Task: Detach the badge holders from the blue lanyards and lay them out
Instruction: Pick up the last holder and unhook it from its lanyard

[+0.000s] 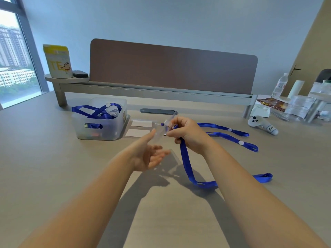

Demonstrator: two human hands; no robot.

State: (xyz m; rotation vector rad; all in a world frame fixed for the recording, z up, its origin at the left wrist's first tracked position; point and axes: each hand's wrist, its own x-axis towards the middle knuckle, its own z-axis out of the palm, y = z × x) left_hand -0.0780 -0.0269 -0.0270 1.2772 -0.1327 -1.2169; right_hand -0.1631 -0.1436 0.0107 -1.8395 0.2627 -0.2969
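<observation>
Just right of the clear bin (100, 120), the right hand (188, 135) pinches the lanyard (186, 163) at its clip; the clear badge holder (162, 133) hangs between both hands. The left hand (148, 154) lies loose-fingered beneath — best steady the holder there, then unclip gently.

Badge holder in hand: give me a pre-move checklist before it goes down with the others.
1. Right hand grips the lanyard at its clip: ok.
2. Left hand open under the badge holder: ok.
3. Holder unclipped from the lanyard: cannot tell, blurred.
4. Two laid-out holders beside the bin, bare table nearer: ok.
5. Freed lanyards lie apart, to the right: ok.
</observation>
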